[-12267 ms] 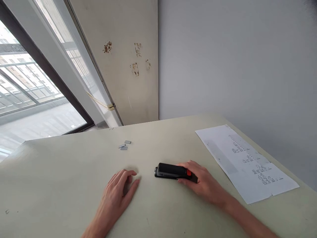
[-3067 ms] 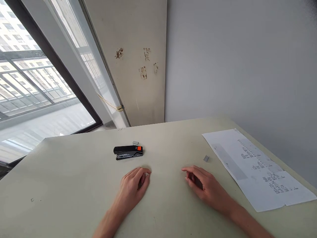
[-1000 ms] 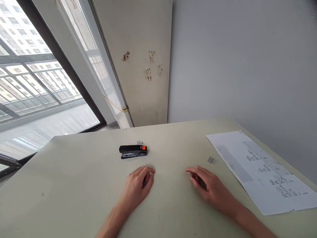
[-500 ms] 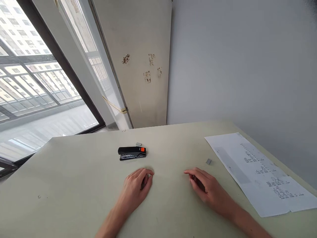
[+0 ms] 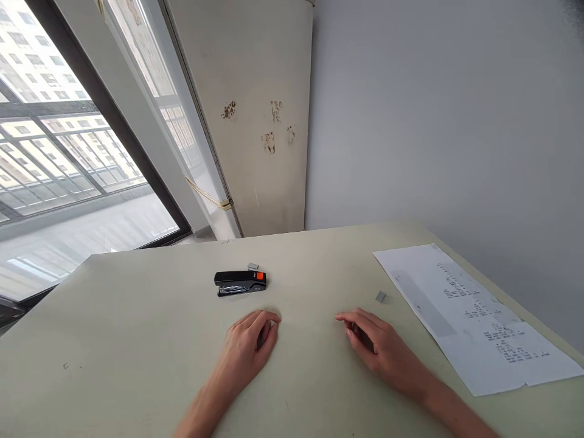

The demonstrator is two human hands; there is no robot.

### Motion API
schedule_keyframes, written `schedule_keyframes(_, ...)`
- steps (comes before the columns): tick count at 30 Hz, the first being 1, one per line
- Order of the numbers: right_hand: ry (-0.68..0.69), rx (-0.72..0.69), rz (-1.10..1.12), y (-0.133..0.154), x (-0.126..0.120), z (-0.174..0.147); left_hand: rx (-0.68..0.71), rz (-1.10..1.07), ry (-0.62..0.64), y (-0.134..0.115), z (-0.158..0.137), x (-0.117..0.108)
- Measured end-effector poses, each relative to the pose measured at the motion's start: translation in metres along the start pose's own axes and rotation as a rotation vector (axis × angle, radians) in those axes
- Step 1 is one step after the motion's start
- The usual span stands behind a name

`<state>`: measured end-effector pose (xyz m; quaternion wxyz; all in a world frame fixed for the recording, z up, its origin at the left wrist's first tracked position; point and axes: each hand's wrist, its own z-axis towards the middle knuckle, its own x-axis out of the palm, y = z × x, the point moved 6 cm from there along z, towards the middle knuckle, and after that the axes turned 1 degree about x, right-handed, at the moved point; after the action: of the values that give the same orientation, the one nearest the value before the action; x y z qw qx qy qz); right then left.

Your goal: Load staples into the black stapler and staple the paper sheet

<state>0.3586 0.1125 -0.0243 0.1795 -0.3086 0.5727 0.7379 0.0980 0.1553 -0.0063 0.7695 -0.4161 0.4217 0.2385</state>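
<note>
Stapler (image 5: 240, 283) lies on table (image 5: 137, 328), just beyond left hand (image 5: 249, 340); orange patch (image 5: 260, 276) near its right end, small grey strip (image 5: 253, 266) just behind it. Left hand rests on table, fingers loosely curled, narrow gap to thumb. Right hand (image 5: 376, 344) likewise curled, thumb and forefinger slightly apart. Second grey strip (image 5: 381, 296) lies near right hand, between it and printed sheet (image 5: 438, 322), flat at table's right side.

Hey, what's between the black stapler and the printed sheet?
In the head view, a small grey strip lies between the black stapler and the printed sheet, nearer the sheet.
</note>
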Motion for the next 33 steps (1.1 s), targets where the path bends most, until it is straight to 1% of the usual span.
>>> schedule_keyframes(3, -0.008, -0.021, -0.012, 0.003, -0.003, 0.0, 0.003, 0.004, -0.007, -0.001, 0.0, 0.0)
schedule_keyframes(5, -0.021, -0.067, -0.036, 0.004, -0.009, 0.0, -0.001, 0.001, -0.012, -0.001, 0.001, -0.001)
schedule_keyframes(7, -0.084, -0.111, -0.1, 0.0, -0.021, 0.0, -0.003, -0.005, -0.007, 0.0, 0.001, -0.001)
schedule_keyframes(9, -0.205, -0.091, -0.206, -0.014, -0.039, 0.0, -0.001, -0.01, 0.006, 0.0, 0.0, 0.0)
schedule_keyframes(11, -0.323, 0.0, -0.329, -0.038, -0.056, -0.001, -0.002, -0.01, 0.018, 0.001, 0.0, 0.0)
schedule_keyframes(13, -0.381, 0.113, -0.431, -0.067, -0.067, -0.004, -0.006, -0.01, 0.025, 0.002, -0.001, 0.001)
schedule_keyframes(14, -0.382, 0.195, -0.449, -0.083, -0.069, -0.006, -0.007, -0.011, 0.026, 0.002, -0.001, 0.002)
schedule_keyframes(16, -0.353, 0.413, -0.425, -0.117, -0.068, -0.011, -0.007, -0.012, 0.025, 0.003, -0.002, 0.003)
schedule_keyframes(17, -0.334, 0.477, -0.409, -0.128, -0.066, -0.013, -0.007, -0.013, 0.024, 0.004, -0.002, 0.003)
schedule_keyframes(18, -0.321, 0.511, -0.39, -0.135, -0.063, -0.015, -0.007, -0.013, 0.025, 0.004, -0.002, 0.003)
schedule_keyframes(19, -0.303, 0.517, -0.365, -0.138, -0.059, -0.014, -0.007, -0.013, 0.026, 0.004, -0.002, 0.004)
schedule_keyframes(21, -0.264, 0.466, -0.314, -0.133, -0.052, -0.009, -0.007, -0.014, 0.027, 0.004, -0.001, 0.004)
schedule_keyframes(23, -0.23, 0.382, -0.291, -0.12, -0.044, -0.001, -0.008, -0.014, 0.02, 0.004, -0.001, 0.003)
schedule_keyframes(27, -0.192, 0.238, -0.344, -0.092, -0.031, 0.011, -0.002, -0.006, 0.005, 0.003, -0.002, 0.002)
schedule_keyframes(29, -0.158, 0.213, -0.349, -0.083, -0.025, 0.012, 0.003, -0.009, 0.001, 0.003, -0.002, 0.002)
schedule_keyframes(33, -0.113, 0.238, -0.277, -0.069, -0.016, 0.002, 0.009, -0.022, 0.001, 0.004, -0.002, 0.003)
